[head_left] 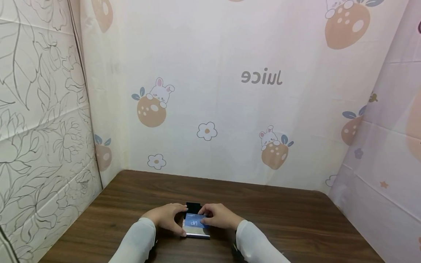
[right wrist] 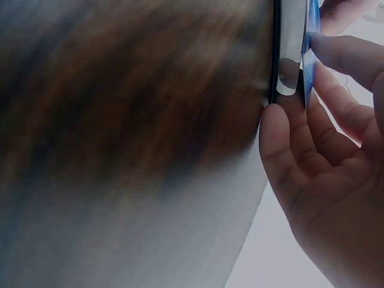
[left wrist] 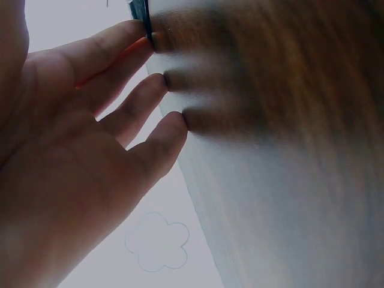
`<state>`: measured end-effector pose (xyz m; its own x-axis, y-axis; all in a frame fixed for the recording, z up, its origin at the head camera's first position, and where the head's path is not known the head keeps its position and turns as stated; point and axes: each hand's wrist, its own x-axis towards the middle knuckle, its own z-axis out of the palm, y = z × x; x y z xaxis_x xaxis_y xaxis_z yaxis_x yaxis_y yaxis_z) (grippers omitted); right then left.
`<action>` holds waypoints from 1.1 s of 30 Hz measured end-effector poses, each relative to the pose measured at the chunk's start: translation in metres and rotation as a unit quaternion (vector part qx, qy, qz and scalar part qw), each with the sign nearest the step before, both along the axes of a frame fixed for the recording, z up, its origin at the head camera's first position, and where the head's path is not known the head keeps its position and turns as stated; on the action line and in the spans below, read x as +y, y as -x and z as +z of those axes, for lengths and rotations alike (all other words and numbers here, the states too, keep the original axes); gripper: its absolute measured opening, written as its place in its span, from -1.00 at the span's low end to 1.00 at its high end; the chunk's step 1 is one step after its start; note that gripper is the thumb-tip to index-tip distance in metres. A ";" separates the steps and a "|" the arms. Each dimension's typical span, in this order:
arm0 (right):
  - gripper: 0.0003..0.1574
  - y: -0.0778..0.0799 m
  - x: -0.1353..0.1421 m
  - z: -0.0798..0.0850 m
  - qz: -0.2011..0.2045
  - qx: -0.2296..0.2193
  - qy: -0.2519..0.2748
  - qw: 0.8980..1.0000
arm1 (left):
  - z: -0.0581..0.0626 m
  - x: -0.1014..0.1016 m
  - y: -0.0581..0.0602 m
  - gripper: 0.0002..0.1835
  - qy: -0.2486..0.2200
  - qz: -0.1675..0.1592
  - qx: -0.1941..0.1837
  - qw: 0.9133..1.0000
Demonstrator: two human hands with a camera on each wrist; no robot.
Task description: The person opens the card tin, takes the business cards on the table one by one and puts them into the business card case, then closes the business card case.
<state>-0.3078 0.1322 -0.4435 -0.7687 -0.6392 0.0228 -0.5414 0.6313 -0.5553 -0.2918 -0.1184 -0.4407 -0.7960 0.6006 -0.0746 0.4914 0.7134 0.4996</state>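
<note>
A slim card case with a silvery metal edge lies on the wooden table, its black lid folded back on the far side. Over the case is a blue card marked "VIP". My left hand holds the case along its left side, thumb at the near corner and a forefinger by the lid. In the left wrist view, other left fingertips touch the tabletop. My right hand pinches the card by its right side. The right wrist view shows the card tilted slightly off the metal case.
The dark wooden table extends around both hands. Behind it hangs a pale curtain printed with fruit, rabbits and flowers. Further sheets hang at the left and right.
</note>
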 end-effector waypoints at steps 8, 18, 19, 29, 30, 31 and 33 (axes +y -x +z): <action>-0.74 -0.004 0.000 0.001 0.033 0.013 -0.012 0.999 | 0.000 -0.001 0.001 -0.03 0.001 0.000 -0.001 1.000; -0.78 -0.007 0.000 0.000 0.053 0.034 -0.026 0.998 | -0.001 0.000 0.000 -0.04 0.000 -0.006 0.005 1.000; -0.78 -0.007 0.000 0.000 0.054 0.035 -0.027 0.998 | -0.001 0.000 0.000 -0.04 0.000 -0.006 0.004 1.000; -0.66 -0.010 0.012 0.000 0.020 0.046 -0.054 0.997 | -0.001 -0.001 0.001 -0.04 -0.002 -0.005 -0.001 1.000; -0.64 -0.010 0.015 0.000 0.015 0.044 -0.052 0.998 | -0.001 -0.001 0.001 -0.04 -0.003 -0.005 -0.001 1.000; -0.62 -0.011 0.017 0.000 0.011 0.043 -0.050 0.998 | -0.001 -0.001 0.001 -0.04 -0.004 -0.005 -0.003 1.000; -0.57 -0.012 0.022 0.000 0.006 0.037 -0.046 0.998 | 0.000 -0.001 0.000 -0.05 -0.005 -0.005 -0.006 1.000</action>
<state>-0.2959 0.1541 -0.4437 -0.7589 -0.6509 0.0203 -0.5870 0.6702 -0.4542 -0.2920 -0.1190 -0.4411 -0.7893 0.6090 -0.0780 0.4918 0.7032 0.5134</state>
